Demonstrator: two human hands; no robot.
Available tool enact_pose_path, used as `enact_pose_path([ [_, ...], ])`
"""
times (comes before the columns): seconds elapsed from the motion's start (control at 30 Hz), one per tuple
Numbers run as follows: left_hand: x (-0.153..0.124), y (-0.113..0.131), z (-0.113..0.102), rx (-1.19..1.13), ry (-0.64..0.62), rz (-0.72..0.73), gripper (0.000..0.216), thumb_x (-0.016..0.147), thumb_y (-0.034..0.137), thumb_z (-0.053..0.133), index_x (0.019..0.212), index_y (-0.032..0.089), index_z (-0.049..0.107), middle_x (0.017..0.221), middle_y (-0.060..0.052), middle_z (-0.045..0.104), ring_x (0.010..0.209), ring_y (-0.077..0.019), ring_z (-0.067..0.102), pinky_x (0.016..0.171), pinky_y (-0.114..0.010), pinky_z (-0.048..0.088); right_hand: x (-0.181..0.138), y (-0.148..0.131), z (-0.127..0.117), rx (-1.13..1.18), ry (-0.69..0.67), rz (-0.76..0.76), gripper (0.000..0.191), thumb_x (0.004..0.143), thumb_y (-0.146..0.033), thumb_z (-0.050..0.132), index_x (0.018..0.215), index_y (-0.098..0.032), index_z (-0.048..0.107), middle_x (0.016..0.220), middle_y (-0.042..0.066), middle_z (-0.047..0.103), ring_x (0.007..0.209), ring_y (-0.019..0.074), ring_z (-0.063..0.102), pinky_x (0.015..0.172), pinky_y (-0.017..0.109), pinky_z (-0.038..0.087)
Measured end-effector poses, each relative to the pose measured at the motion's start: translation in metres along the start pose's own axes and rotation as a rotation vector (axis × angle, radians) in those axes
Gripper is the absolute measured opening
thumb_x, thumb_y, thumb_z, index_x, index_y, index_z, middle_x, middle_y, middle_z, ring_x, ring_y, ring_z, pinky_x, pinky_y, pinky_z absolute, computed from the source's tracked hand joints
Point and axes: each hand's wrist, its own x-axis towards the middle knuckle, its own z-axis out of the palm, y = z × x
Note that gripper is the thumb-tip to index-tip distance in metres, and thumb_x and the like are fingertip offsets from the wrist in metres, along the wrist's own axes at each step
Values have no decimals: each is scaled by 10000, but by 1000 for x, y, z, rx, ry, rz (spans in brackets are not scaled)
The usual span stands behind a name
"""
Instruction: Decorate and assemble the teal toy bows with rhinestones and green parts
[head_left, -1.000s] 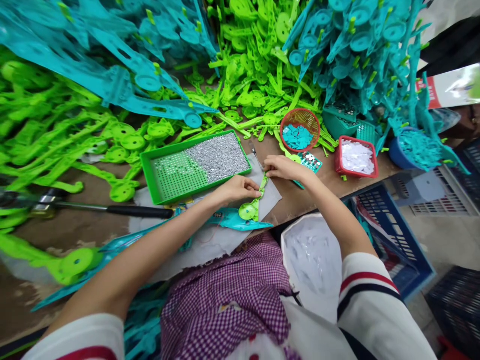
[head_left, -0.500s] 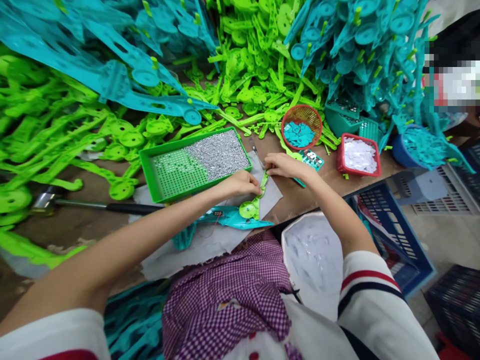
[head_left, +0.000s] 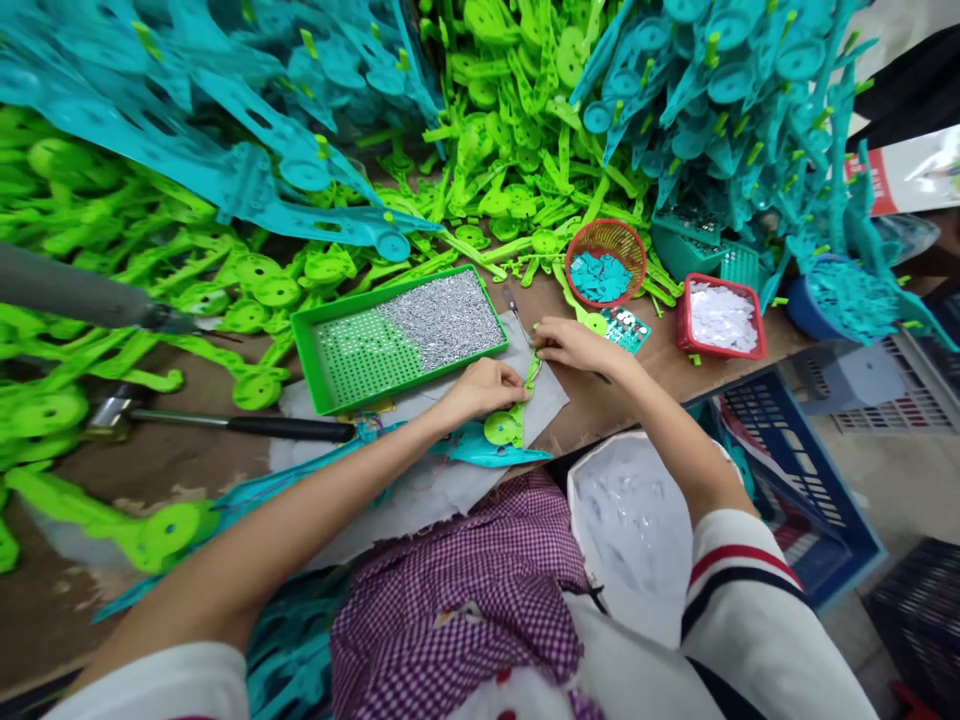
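Hands (head_left: 491,388) (head_left: 574,345) pinched on slender green plastic piece (head_left: 502,428), disc-ended, beside smooth teal part (head_left: 487,452).

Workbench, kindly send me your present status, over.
Left grip and right grip pinching green part. Teal piece close by. Green tray close beyond left grip, seemingly not blocking.

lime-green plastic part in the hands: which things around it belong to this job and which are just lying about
Likely in the job:
lime-green plastic part with a round disc, pinched by left hand and right hand
turquoise plastic part next to it

Seemingly lying about, untouched:
black-handled metal hammer
blue slotted plastic crate
blue round plastic bowl
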Motion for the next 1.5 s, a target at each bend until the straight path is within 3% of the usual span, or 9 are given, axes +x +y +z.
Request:
enact_pose_path([
  [0.17,-14,-4,4,61,114,137,272,761,417,755,847,163,792,784,-60,771,740,-218,689,646,-286,477,-34,-26,28,64,267,88,243,992,-242,533,1201,-196,649,1227,112,606,1151,235,578,1009,389,453],
  [0.27,-23,-3,7,74,153,186,257,822,412,721,899,177,794,861,-63,790,797,-224,709,707,-294,496,-48,-45,57,128,425,195,254,1014,-287,495,1188,-225,668,1214,108,638,1153,240,596,1018,405,468],
  [0.43,-36,0,13,125,233,213,294,883,408,686,1048,186,783,984,-74,795,871,-238,718,805,-327,510,-50,-49,86,222,530,240,237,1002,-295,526,1157,-236,695,1232,100,658,1192,234,597,1055,395,454],
  [0.63,-41,-5,25,143,330,316,211,933,331,639,1048,237,789,1037,-56,787,924,-228,705,864,-340,509,-49,-45,82,273,515,254,226,993,-300,540,1137,-246,704,1214,92,661,1194,225,600,1057,384,456],
  [0.97,-39,-2,19,170,264,363,187,928,265,621,1000,222,788,1000,-56,781,901,-224,691,851,-334,501,-52,-43,87,339,620,264,210,1000,-322,511,1095,-229,673,1147,85,685,1124,208,629,1029,360,478],
  [1.13,-38,-5,20,186,248,388,194,946,281,600,1004,215,773,1008,-64,773,917,-229,683,862,-342,489,-54,-45,92,170,532,256,260,1020,-315,473,1127,-250,701,1215,88,685,1161,231,617,1042,401,452],
  [1.3,-38,-6,21,219,232,431,199,969,251,554,1020,206,741,998,-69,752,941,-231,671,875,-344,480,-50,-53,85,-135,343,286,306,1026,-252,427,1227,-225,656,1330,132,647,1191,296,561,1000,462,390],
  [1.4,-38,-4,18,185,222,415,184,960,257,571,1030,205,733,1005,-60,758,926,-222,678,860,-331,478,-49,-54,73,-102,309,262,278,1025,-267,447,1197,-235,662,1273,107,665,1165,275,568,982,428,392],
  [1.5,-38,-3,17,139,223,389,182,952,278,586,1030,204,734,1008,-52,766,909,-215,684,839,-315,480,-47,-51,67,51,371,269,220,1012,-334,503,1087,-245,689,1183,70,684,1121,239,597,946,378,414],
])
